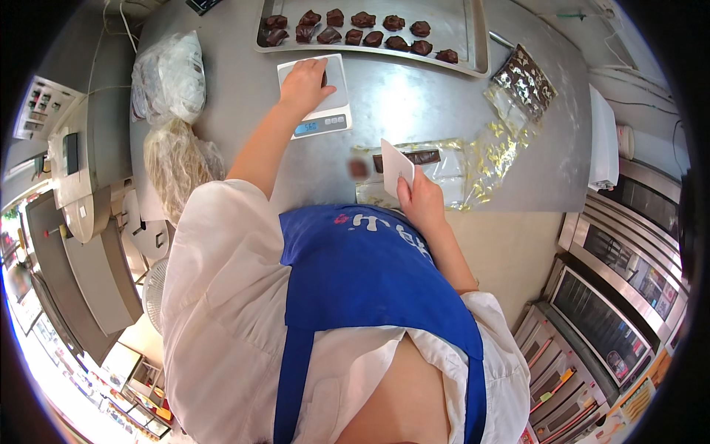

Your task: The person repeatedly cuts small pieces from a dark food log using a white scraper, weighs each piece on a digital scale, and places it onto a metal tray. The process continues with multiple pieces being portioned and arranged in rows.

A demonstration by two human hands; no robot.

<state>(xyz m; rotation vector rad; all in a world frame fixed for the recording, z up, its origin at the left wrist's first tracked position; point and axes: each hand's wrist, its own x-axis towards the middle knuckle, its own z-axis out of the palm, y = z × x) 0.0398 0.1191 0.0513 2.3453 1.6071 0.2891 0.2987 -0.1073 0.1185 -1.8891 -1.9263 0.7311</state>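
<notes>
My left hand (306,84) is over the platform of a white digital kitchen scale (338,99), its fingers around a dark brown piece (324,77) that is mostly hidden. The scale's display is lit. In my right hand (422,201) is a flat white plastic scraper (396,169), held upright. Behind the scraper lies a dark brown strip (424,157) on an opened clear wrapper with yellow print (452,191). A small brown piece (358,167), blurred, is left of the strip. Two rows of dark brown chunks (363,20) sit in a metal tray beyond the scale.
The metal tray (471,69) stands at the far side of the steel table (244,72). Filled plastic bags (172,77) lie along the left. A printed packet with dark contents (524,83) is at the right, near a white box-shaped object (603,139) beyond the table's edge.
</notes>
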